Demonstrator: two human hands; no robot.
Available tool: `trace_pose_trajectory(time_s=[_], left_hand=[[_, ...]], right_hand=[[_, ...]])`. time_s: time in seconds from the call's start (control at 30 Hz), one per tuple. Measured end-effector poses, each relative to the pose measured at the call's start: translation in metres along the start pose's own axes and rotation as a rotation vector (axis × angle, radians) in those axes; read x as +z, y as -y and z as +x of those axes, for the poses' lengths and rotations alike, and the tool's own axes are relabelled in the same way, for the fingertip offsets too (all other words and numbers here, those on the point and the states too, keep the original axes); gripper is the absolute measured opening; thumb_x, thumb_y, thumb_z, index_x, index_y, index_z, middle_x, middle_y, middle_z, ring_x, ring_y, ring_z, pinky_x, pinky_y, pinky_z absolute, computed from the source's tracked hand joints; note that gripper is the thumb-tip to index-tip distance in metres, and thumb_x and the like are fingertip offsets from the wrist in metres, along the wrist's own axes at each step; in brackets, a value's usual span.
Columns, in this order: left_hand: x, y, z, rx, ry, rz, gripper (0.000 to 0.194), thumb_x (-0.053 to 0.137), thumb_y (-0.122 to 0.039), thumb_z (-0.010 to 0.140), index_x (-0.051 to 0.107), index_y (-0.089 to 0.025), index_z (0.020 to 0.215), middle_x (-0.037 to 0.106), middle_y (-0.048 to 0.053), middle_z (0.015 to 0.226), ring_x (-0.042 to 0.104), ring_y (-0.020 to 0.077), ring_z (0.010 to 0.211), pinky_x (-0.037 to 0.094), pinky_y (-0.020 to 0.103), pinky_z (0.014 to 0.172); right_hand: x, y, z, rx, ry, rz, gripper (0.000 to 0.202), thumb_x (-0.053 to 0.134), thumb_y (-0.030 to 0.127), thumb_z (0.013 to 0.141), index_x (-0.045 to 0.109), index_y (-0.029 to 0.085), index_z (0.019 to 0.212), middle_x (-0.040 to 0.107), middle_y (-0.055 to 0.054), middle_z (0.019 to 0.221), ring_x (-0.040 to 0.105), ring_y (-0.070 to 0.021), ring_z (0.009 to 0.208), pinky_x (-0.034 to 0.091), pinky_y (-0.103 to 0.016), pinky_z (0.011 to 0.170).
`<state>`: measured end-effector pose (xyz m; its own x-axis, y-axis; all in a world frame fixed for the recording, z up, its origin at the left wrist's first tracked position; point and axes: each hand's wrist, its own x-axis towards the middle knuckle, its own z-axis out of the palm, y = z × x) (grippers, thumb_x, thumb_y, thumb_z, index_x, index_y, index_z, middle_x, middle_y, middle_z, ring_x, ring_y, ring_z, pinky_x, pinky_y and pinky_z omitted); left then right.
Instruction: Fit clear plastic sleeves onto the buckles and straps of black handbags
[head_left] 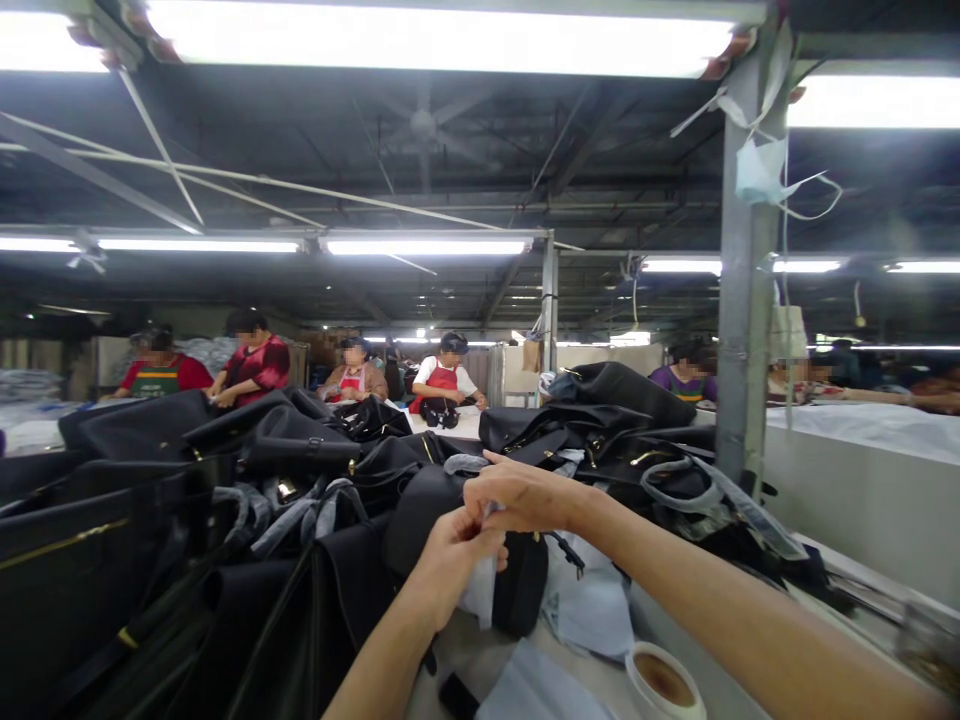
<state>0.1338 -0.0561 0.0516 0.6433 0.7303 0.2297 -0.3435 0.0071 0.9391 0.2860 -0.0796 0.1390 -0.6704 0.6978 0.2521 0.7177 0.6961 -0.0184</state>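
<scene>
My left hand (454,560) is closed, its thumb and fingers pinching a thin whitish strip of wrapping (480,590) that hangs down below it. My right hand (525,495) meets it from above, fingers bent and pinched at the strip's upper end. The fingertips overlap, so the exact grip is partly hidden. Right behind the hands sits a black bag (424,515), with a grey wrapped handle (465,464) showing above my right hand. A black strap with a small buckle (574,560) sticks out to the right of the bag.
Black bags (142,430) with gold zips pile up left and ahead. Pale sheets (589,600) lie on the table, near a white cup of brown stuff (664,678). A metal post (739,280) stands at right. Several co-workers sit or stand beyond, one in a red apron (442,385).
</scene>
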Motion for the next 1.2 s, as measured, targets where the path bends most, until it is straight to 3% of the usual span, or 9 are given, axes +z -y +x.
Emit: trace_pose_trajectory(time_s=[0.07,0.13,0.27,0.4,0.5,0.77,0.9,1.03,1.2], left_hand=[[0.002,0.002,-0.001,0.008,-0.02,-0.007,0.039,0.081,-0.041,0.061,0.062,-0.013,0.081,0.064,0.002,0.07,0.059,0.0121,0.058,0.05,0.028,0.062],[0.001,0.004,0.0,0.013,-0.058,0.007,0.037,0.078,-0.041,0.062,0.059,-0.014,0.076,0.066,0.004,0.069,0.058,0.0114,0.054,0.049,0.026,0.056],[-0.001,0.007,-0.001,0.009,-0.142,0.082,0.029,0.072,-0.037,0.063,0.055,-0.015,0.071,0.068,0.004,0.066,0.059,0.0119,0.052,0.048,0.024,0.051],[0.002,0.003,-0.006,0.003,-0.151,0.148,0.023,0.066,-0.033,0.064,0.054,-0.015,0.074,0.067,0.003,0.065,0.055,0.0101,0.048,0.045,0.022,0.046],[0.006,-0.001,-0.009,0.022,-0.107,0.154,0.024,0.066,-0.035,0.067,0.055,-0.016,0.076,0.062,0.0,0.059,0.05,0.0078,0.044,0.04,0.019,0.042],[0.001,0.003,-0.013,0.042,-0.062,0.163,0.025,0.065,-0.038,0.072,0.055,-0.015,0.075,0.058,-0.001,0.058,0.045,0.0064,0.041,0.036,0.018,0.04],[-0.001,0.009,-0.009,0.069,-0.142,0.271,0.035,0.05,-0.05,0.083,0.053,-0.017,0.072,0.059,0.0,0.058,0.041,0.0066,0.037,0.031,0.018,0.036],[-0.002,0.011,-0.008,0.183,-0.257,0.625,0.027,0.041,-0.041,0.089,0.052,-0.02,0.076,0.061,0.001,0.06,0.045,0.0101,0.037,0.03,0.02,0.039],[-0.003,0.015,-0.015,0.413,-0.437,1.165,0.026,0.035,-0.026,0.094,0.054,-0.022,0.077,0.062,0.004,0.066,0.061,0.0185,0.06,0.034,0.026,0.056]], right_hand=[[0.0,0.0,-0.005,-0.025,-0.085,0.092,0.013,0.06,0.008,0.081,0.063,0.02,0.083,0.066,0.002,0.082,0.063,-0.0155,0.084,0.029,-0.051,0.11],[0.002,0.001,-0.013,0.016,-0.297,0.213,0.011,0.055,0.014,0.085,0.064,0.019,0.088,0.066,-0.002,0.091,0.063,-0.0171,0.091,0.041,-0.043,0.102],[0.023,0.009,-0.031,0.5,-0.762,0.625,0.018,0.052,0.035,0.089,0.059,0.019,0.089,0.065,-0.004,0.087,0.066,-0.0172,0.075,0.058,-0.031,0.066],[0.048,0.026,-0.038,0.901,-0.587,1.008,0.028,0.056,0.045,0.088,0.056,0.017,0.088,0.065,-0.005,0.087,0.064,-0.0123,0.055,0.049,-0.02,0.038],[0.057,0.038,-0.033,0.882,-0.503,1.191,0.031,0.056,0.047,0.088,0.057,0.016,0.092,0.065,-0.004,0.082,0.061,-0.0087,0.049,0.043,-0.015,0.034],[0.064,0.024,-0.017,0.826,-0.638,1.298,0.035,0.075,0.036,0.067,0.065,0.013,0.091,0.048,0.008,0.05,0.038,-0.0033,0.04,0.019,-0.011,0.033],[0.066,0.021,-0.012,0.848,-0.701,1.189,0.022,0.077,0.026,0.063,0.065,0.013,0.075,0.055,0.005,0.051,0.045,-0.0054,0.042,0.023,-0.013,0.033],[0.067,0.024,-0.006,0.896,-0.738,1.146,0.017,0.073,0.015,0.063,0.056,0.016,0.065,0.056,0.005,0.047,0.052,-0.0084,0.042,0.036,-0.015,0.037],[0.066,0.029,-0.004,0.921,-0.709,1.264,0.009,0.064,0.013,0.07,0.056,0.016,0.074,0.062,0.002,0.052,0.06,-0.0115,0.048,0.05,-0.021,0.047]])
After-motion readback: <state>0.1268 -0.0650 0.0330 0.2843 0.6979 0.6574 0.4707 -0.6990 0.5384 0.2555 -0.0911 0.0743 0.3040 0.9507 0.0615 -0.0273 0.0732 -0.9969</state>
